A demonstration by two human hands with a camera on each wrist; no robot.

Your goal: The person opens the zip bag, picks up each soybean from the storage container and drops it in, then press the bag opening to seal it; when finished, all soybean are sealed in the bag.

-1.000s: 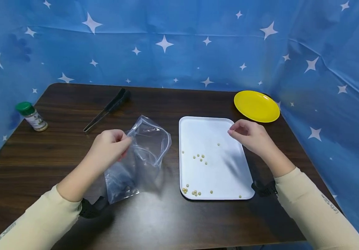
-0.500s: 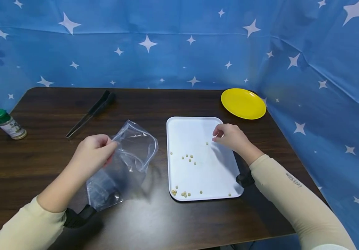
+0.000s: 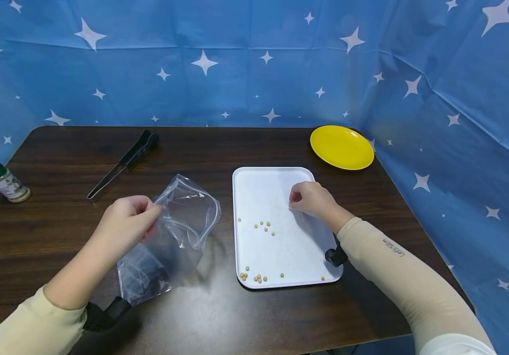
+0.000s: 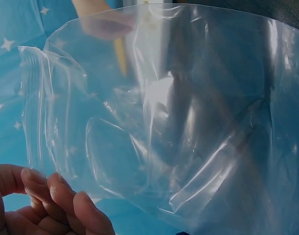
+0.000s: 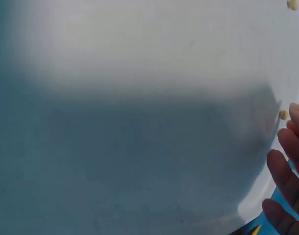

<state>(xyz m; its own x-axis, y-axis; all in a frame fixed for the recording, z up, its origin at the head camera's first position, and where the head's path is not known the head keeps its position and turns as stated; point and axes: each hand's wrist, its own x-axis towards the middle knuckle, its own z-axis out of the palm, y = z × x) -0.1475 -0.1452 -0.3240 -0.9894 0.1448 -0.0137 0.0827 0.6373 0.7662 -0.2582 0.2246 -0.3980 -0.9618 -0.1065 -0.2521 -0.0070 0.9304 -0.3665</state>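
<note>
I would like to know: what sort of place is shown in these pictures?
Probably an indoor work corner, perhaps arranged for recording: a blue star-patterned sheet hangs around a dark wood-grain table, which bears a white tray and a clear plastic bag.

Head view looks down; nearer, left wrist shares the bag (image 3: 179,231), right the tray (image 3: 254,192).

1 yellow plate (image 3: 342,147), 1 green-capped jar (image 3: 8,186) and, apparently, tongs (image 3: 137,151) sit apart.
</note>
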